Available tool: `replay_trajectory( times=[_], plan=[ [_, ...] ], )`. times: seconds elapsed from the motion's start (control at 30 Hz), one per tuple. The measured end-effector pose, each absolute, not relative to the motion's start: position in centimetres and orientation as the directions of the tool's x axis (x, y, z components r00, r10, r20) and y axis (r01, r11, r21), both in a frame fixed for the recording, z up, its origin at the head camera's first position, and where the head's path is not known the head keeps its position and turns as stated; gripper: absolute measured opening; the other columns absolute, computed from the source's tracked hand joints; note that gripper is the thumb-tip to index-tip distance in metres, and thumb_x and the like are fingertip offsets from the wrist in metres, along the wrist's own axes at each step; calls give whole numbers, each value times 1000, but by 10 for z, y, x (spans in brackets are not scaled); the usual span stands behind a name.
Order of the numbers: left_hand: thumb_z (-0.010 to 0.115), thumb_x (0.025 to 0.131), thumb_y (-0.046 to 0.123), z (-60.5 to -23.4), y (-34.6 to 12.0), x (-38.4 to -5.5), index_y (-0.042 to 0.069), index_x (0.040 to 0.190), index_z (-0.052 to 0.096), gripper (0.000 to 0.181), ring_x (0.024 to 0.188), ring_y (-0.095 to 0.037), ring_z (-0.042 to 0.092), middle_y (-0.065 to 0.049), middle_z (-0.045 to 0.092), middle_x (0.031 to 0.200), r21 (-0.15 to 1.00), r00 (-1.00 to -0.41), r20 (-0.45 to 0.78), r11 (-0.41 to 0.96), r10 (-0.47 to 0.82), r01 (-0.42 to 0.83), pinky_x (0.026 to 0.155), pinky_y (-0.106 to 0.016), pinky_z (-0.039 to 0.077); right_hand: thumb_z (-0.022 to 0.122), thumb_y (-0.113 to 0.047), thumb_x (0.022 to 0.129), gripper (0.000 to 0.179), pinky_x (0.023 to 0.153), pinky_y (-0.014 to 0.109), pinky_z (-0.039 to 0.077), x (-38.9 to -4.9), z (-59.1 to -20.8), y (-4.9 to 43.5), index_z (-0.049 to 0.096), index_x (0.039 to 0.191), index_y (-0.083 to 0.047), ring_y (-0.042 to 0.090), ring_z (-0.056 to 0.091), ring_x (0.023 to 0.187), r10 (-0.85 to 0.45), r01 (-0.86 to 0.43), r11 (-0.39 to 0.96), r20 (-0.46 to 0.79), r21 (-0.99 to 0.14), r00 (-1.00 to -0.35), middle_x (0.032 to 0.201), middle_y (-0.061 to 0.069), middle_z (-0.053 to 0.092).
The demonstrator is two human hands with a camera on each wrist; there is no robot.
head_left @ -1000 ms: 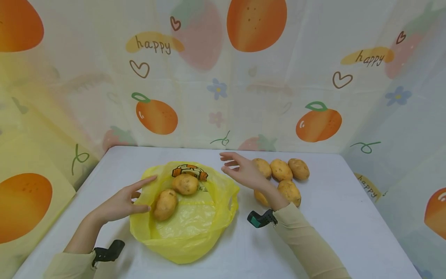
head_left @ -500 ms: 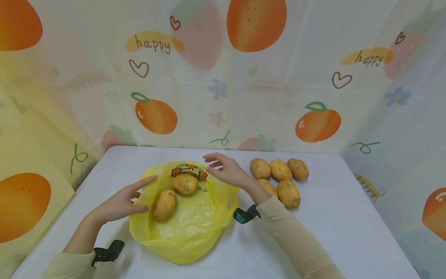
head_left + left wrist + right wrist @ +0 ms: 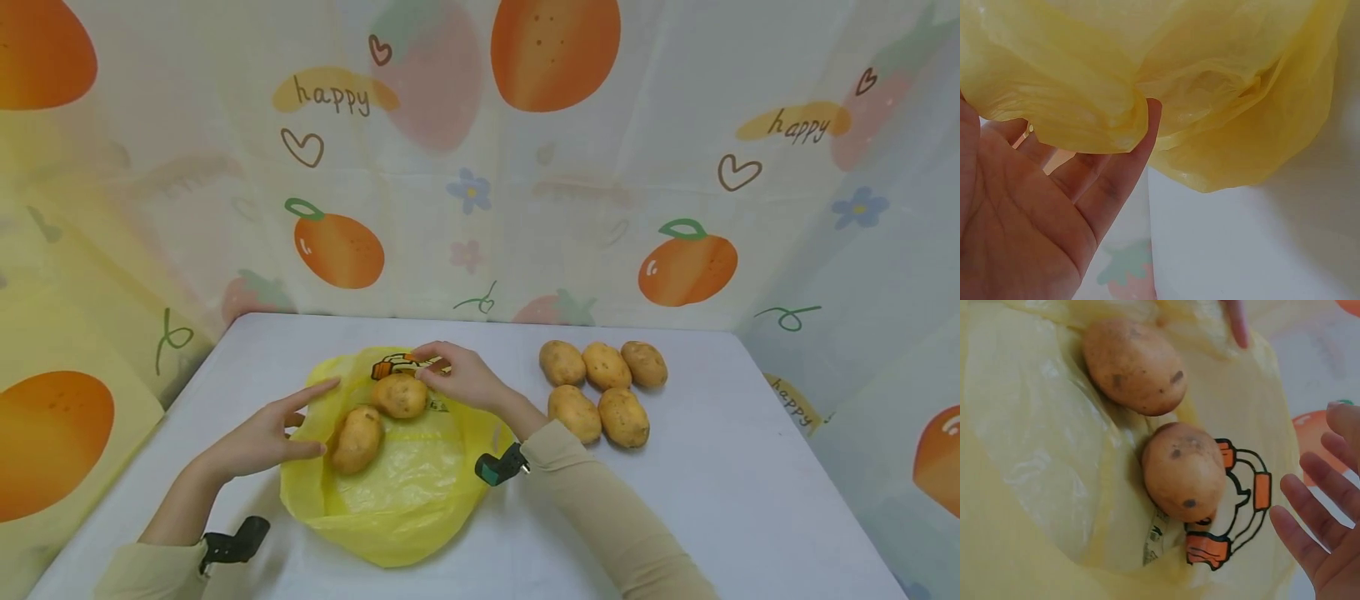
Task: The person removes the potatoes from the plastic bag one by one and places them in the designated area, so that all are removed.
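A yellow plastic bag (image 3: 382, 537) lies spread on the table with its mouth facing up. Two potatoes rest inside: one potato (image 3: 400, 396) toward the back by the printed orange-and-black drawing, the other potato (image 3: 357, 440) at the left. My left hand (image 3: 258, 437) touches the bag's left rim, its fingers extended; in the left wrist view the yellow film (image 3: 1091, 119) drapes across them. Over the bag's back right part hovers my right hand (image 3: 468, 379), fingers loosely bent and holding nothing. The right wrist view shows those fingers (image 3: 1319, 503) apart from the nearer potato (image 3: 1184, 472).
Several more potatoes (image 3: 574, 414) sit in two rows to the right of the bag, on the white table (image 3: 735, 475). A curtain (image 3: 570, 250) printed with fruit hangs behind the table's back edge. Both wrists wear black camera straps.
My right hand has moved left and slightly down, from beside the potato group to over the bag near the back potato. The left hand and the potatoes have stayed put.
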State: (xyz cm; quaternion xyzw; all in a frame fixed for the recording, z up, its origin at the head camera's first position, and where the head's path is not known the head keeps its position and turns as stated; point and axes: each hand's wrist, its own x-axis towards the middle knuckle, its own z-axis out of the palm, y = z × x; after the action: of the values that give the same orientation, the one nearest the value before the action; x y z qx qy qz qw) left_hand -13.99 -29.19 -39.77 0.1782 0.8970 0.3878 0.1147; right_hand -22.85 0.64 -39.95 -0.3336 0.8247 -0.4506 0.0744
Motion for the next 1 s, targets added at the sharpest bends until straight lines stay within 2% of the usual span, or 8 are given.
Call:
replay_trajectory(
  times=[0.37, 0.63, 0.73, 0.9, 1.0],
  plan=[
    [72, 78, 24, -396, -291, -140, 22, 145, 29, 79, 109, -45, 50, -15, 30, 146, 727, -914, -81, 651, 398, 219, 88, -64, 36, 58, -19, 91, 34, 77, 18, 48, -226, -409, -19, 57, 122, -5, 16, 60, 96, -613, -490, 367, 191, -790, -766, 117, 8, 61],
    [72, 78, 24, -397, -292, -140, 21, 145, 29, 80, 106, -39, 53, -15, 32, 145, 735, -910, -74, 639, 409, 228, 85, -56, 43, 59, -15, 90, 32, 80, 16, 47, -222, -418, -30, 58, 120, -4, 15, 60, 97, -645, -532, 341, 218, -775, -732, 116, 9, 61],
    [72, 78, 24, -397, -291, -140, 21, 145, 29, 79, 106, -40, 53, -15, 32, 145, 733, -909, -74, 641, 409, 229, 85, -57, 42, 60, -17, 90, 33, 79, 15, 47, -219, -421, -34, 57, 121, -6, 14, 61, 96, -658, -541, 344, 214, -768, -722, 116, 9, 61],
    [72, 79, 26, -397, -290, -141, 22, 145, 29, 79, 108, -43, 51, -13, 30, 146, 725, -913, -79, 652, 400, 223, 86, -62, 40, 61, -22, 89, 38, 80, 14, 45, -213, -422, -42, 55, 125, -11, 10, 61, 98, -685, -582, 388, 198, -715, -701, 118, 6, 60],
    [72, 78, 25, -397, -290, -141, 22, 145, 30, 79, 108, -43, 51, -13, 30, 146, 731, -913, -76, 646, 401, 223, 85, -61, 41, 61, -26, 89, 42, 86, 16, 44, -208, -422, -46, 53, 127, -10, 11, 59, 104, -712, -621, 417, 186, -664, -677, 121, 5, 59]
  ],
)
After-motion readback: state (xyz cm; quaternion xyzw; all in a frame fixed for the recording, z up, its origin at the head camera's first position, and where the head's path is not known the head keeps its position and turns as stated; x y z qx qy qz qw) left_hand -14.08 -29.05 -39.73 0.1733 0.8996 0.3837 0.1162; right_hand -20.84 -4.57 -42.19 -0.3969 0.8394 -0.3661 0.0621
